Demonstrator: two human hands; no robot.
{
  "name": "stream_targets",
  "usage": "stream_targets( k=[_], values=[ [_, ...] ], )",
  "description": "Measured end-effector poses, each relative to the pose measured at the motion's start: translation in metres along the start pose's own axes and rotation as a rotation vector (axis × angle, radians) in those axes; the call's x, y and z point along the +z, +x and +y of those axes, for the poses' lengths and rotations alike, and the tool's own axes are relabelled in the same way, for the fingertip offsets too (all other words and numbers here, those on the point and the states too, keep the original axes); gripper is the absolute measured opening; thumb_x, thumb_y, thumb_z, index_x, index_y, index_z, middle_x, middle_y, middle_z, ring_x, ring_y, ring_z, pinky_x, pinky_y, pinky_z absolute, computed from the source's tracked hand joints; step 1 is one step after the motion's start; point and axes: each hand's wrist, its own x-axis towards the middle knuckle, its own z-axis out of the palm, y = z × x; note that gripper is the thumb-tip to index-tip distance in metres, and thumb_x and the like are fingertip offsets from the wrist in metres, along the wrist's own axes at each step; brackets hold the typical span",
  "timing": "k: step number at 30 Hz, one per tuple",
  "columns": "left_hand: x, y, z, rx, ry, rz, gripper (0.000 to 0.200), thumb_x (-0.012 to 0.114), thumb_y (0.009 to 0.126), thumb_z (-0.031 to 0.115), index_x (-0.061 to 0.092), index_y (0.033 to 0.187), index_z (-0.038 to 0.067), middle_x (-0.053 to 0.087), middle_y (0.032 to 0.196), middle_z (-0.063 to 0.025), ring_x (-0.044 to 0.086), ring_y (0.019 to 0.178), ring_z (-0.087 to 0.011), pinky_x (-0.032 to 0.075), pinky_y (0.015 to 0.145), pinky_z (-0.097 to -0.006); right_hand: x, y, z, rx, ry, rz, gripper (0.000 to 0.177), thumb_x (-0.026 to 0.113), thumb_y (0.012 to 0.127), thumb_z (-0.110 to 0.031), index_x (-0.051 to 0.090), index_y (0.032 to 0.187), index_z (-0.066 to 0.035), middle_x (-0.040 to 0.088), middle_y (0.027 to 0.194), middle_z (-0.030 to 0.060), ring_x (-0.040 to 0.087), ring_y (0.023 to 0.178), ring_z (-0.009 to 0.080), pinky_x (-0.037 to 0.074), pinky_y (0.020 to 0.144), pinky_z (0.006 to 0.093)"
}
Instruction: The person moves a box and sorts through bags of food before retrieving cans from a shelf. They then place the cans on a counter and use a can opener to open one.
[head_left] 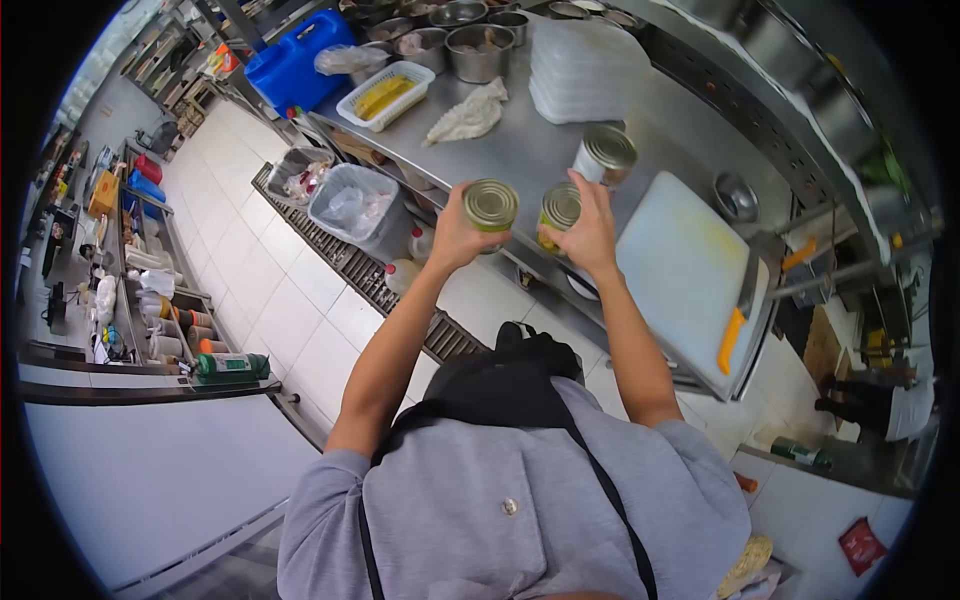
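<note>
My left hand (457, 235) is wrapped round a tin can (490, 205), its ridged metal lid facing up. In my right hand (592, 236) is a second tin can (561, 206) with a yellowish label, held near the counter's front edge. Just beyond it, a third tin can (607, 153) with a pale label is at the steel counter (545, 150); the fingertips of my right hand overlap its lower side.
Right of the cans lies a white cutting board (685, 270) with an orange-handled knife (738, 325) at its edge. Farther back are stacked clear containers (585, 70), a cloth (470, 112), a white basket (390, 97) and a blue jerrycan (300, 65). A lined bin (355, 205) stands below left.
</note>
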Motion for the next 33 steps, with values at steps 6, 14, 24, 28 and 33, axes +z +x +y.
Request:
stream_targets(
  k=[6,14,24,28,33],
  values=[
    [0.021,0.093,-0.044,-0.009,-0.103,0.032,0.092,0.093,0.054,0.022,0.044,0.129,0.001,0.067,0.113,-0.0152,0.065,0.107,-0.0295,0.05,0.092,-0.0382,0.039,0.1,0.021,-0.078,-0.173,-0.076,0.085,0.088,0.06,-0.022,0.052,0.137,-0.015,0.052,0.128,0.0173,0.053,0.116,0.038,0.047,0.096,0.0454],
    [0.048,0.165,-0.093,0.201,0.026,-0.172,0.093,0.089,0.067,0.02,0.036,0.141,0.0,0.06,0.127,-0.0185,0.059,0.118,-0.032,0.046,0.102,-0.0393,0.04,0.132,0.035,-0.099,-0.648,-0.25,0.067,0.084,0.068,-0.017,0.059,0.13,-0.012,0.052,0.132,0.0197,0.048,0.122,0.0409,0.037,0.106,0.0512],
    [-0.014,0.246,-0.125,0.01,-0.158,-0.384,0.046,0.077,0.077,0.009,0.062,0.12,0.002,0.066,0.106,-0.0165,0.066,0.095,-0.0299,0.053,0.084,-0.0388,0.033,0.116,0.005,0.23,-0.416,0.112,0.044,0.077,0.077,-0.014,0.065,0.117,-0.003,0.059,0.119,0.0169,0.054,0.112,0.0379,0.045,0.096,0.0454],
    [0.013,0.288,-0.089,0.115,-0.236,-0.369,0.031,0.075,0.08,0.008,0.066,0.11,0.002,0.067,0.098,-0.0133,0.065,0.088,-0.0254,0.053,0.073,-0.0353,0.034,0.114,-0.018,0.272,-0.422,0.212,0.038,0.075,0.079,-0.012,0.065,0.114,-0.002,0.062,0.112,0.0143,0.055,0.111,0.0361,0.046,0.095,0.0445],
    [0.044,0.34,-0.011,0.559,-0.159,-0.251,0.026,0.073,0.082,0.013,0.067,0.105,0.002,0.066,0.096,-0.0136,0.063,0.09,-0.0284,0.051,0.07,-0.0361,0.015,0.089,-0.032,0.281,-0.523,0.349,0.034,0.074,0.079,-0.012,0.066,0.111,-0.003,0.062,0.111,0.0134,0.057,0.11,0.0347,0.047,0.093,0.0439]
  ],
)
